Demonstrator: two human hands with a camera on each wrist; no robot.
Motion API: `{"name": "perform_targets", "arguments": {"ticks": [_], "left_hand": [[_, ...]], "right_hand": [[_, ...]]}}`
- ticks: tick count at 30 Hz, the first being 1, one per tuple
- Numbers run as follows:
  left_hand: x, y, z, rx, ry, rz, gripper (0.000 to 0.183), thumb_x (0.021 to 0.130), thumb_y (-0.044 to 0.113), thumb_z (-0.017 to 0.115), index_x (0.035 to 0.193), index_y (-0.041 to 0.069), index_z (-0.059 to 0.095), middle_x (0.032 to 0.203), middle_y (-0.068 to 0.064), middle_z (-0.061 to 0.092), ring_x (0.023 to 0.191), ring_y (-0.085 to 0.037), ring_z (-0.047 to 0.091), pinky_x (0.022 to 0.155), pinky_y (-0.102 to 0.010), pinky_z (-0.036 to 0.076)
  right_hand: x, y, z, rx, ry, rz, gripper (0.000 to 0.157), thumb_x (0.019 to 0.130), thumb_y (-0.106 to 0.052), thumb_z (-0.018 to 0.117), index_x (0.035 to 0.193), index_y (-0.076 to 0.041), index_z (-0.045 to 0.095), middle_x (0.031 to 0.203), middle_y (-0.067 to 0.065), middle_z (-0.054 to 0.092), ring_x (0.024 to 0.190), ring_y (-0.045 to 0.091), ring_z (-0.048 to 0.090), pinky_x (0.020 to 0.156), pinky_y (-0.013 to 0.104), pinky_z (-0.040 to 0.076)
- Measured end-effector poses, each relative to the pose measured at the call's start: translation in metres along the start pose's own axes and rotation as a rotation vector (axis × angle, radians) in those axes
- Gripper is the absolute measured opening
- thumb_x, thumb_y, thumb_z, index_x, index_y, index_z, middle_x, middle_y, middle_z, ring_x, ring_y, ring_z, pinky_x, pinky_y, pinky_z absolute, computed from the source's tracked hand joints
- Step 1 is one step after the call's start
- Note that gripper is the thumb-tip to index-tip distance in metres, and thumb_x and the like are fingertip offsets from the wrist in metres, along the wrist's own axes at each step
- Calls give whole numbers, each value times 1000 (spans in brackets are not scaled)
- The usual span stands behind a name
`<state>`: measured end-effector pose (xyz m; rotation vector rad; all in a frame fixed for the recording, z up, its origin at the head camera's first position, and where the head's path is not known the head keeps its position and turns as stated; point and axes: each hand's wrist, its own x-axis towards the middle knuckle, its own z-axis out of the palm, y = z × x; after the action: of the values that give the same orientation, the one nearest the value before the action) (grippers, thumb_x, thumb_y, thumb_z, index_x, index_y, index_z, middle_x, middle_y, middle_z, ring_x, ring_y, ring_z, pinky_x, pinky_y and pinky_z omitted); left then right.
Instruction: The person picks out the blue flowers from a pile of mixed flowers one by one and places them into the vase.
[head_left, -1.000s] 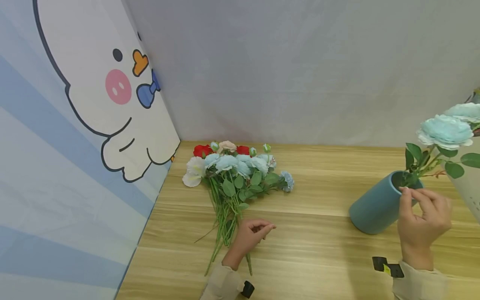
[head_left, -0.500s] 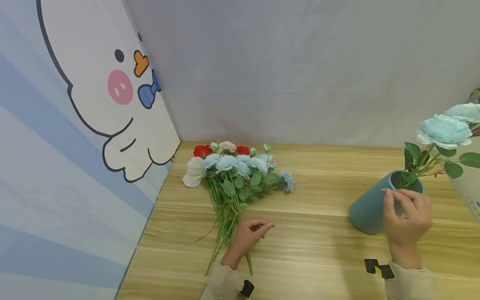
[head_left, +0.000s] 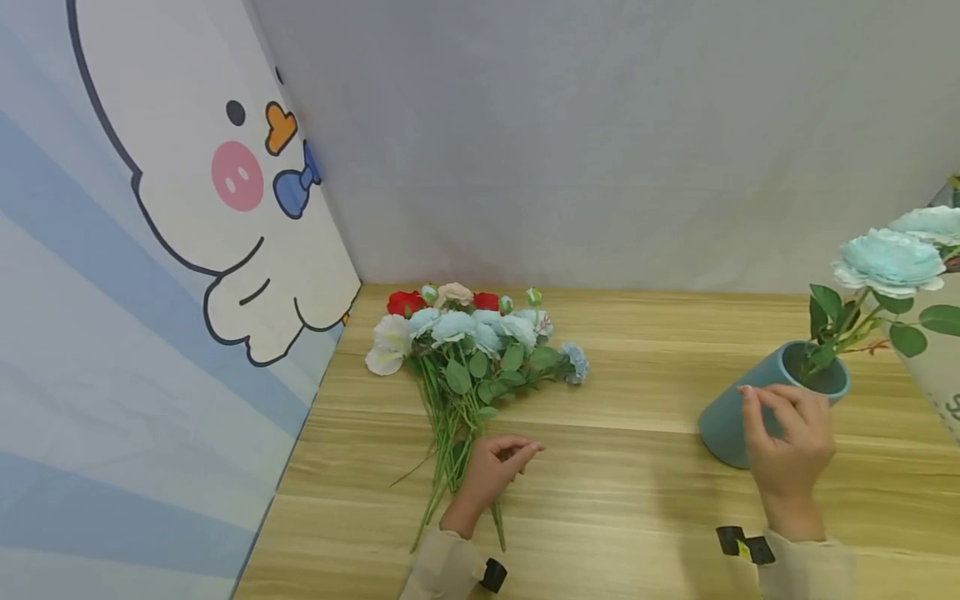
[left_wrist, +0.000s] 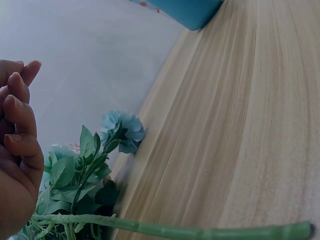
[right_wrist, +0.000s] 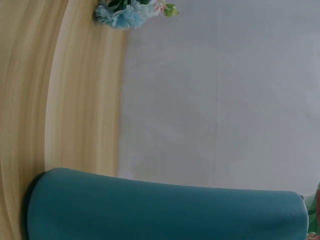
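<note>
Left hand: The person's left hand [head_left: 495, 468] hovers by the cut ends of the stems [head_left: 447, 429], fingers loosely curled, holding nothing; whether its wrist brushes the stems cannot be told.
Right hand: The right hand [head_left: 791, 437] is raised in front of the vase [head_left: 729, 423], fingers bent and thumb tip close to the forefinger, with nothing visible in its grasp; contact with the vase cannot be told.
Vase: The blue cylinder stands upright on the table [head_left: 615, 508], toward the right.
Arranged bloom: A pale blue flower [head_left: 890, 262] with green leaves leans rightward out of the vase mouth, a second pale bloom [head_left: 933, 223] beside it, cut by the edge of the head view.
Flower pile: On the left lie more pale blue blooms [head_left: 453, 327], a white flower [head_left: 388, 343], red flowers [head_left: 406, 302], a peach flower [head_left: 454, 293] and, at the right side, a deeper blue flower [head_left: 575, 363].
Setting: A grey backdrop [head_left: 585, 150] rises behind; a cartoon panel [head_left: 176, 125] stands at left.
Wrists: Black straps [head_left: 493, 575] show beside cream sleeves [head_left: 810, 571].
</note>
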<state>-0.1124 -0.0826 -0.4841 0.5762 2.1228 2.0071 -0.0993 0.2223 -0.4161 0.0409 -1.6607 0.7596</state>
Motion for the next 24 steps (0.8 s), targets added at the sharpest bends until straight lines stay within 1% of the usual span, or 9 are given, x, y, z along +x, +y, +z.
{"name": "perform_targets", "arguments": {"ticks": [4, 7, 9, 11, 14, 17, 24], "left_hand": [[0, 1, 0, -1, -3, -25, 21, 90, 10, 59, 95, -7, 69, 67, -28, 57, 53, 3, 45, 52, -17, 40], [0, 1, 0, 1, -3, -32, 21, 90, 10, 59, 95, -7, 69, 67, -28, 57, 53, 3, 45, 52, -18, 40], [0, 0, 0, 3, -3, -27, 21, 90, 10, 59, 95, -7, 69, 67, -28, 57, 52, 2, 45, 52, -18, 41], [0, -1, 0, 7, -3, -17, 20, 89, 10, 59, 95, -6, 70, 66, -27, 58, 52, 2, 45, 51, -19, 41], [-1, -4, 0, 14, -5, -18, 20, 90, 11, 59, 95, -6, 70, 66, -27, 58, 51, 2, 45, 51, -19, 42], [-1, -6, 1, 21, -4, -32, 21, 90, 12, 59, 95, -5, 70, 67, -27, 59, 52, 2, 46, 51, -19, 42], [-1, -9, 2, 16, 1, -38, 21, 90, 12, 59, 95, -4, 70, 67, -27, 59, 52, 2, 46, 51, -19, 42]], "right_hand": [[-4, -5, 2, 5, -24, -10, 48, 81, -26, 67, 60, 17, 61, 64, 30, 53, 76, 2, 45, 77, 10, 32], [-8, -6, 3, 10, -46, -24, 49, 83, -27, 65, 60, 17, 61, 63, 30, 53, 68, 18, 48, 78, 9, 32], [-11, -4, 4, 13, -58, -31, 49, 83, -27, 65, 60, 16, 61, 63, 29, 54, 66, 31, 45, 79, 8, 32], [-15, 0, 4, 20, -72, -33, 49, 83, -27, 65, 60, 16, 62, 64, 29, 54, 66, 39, 43, 80, 8, 33], [-22, 8, 2, 24, -100, -30, 49, 83, -28, 64, 61, 15, 63, 65, 28, 56, 67, 40, 43, 81, 9, 33], [-27, 13, 0, 24, -127, -26, 49, 84, -30, 64, 62, 14, 63, 67, 27, 57, 67, 39, 44, 81, 9, 32], [-33, 16, -3, 5, -152, -17, 47, 84, -28, 64, 63, 13, 64, 67, 27, 57, 68, 38, 44, 80, 8, 32]]}}
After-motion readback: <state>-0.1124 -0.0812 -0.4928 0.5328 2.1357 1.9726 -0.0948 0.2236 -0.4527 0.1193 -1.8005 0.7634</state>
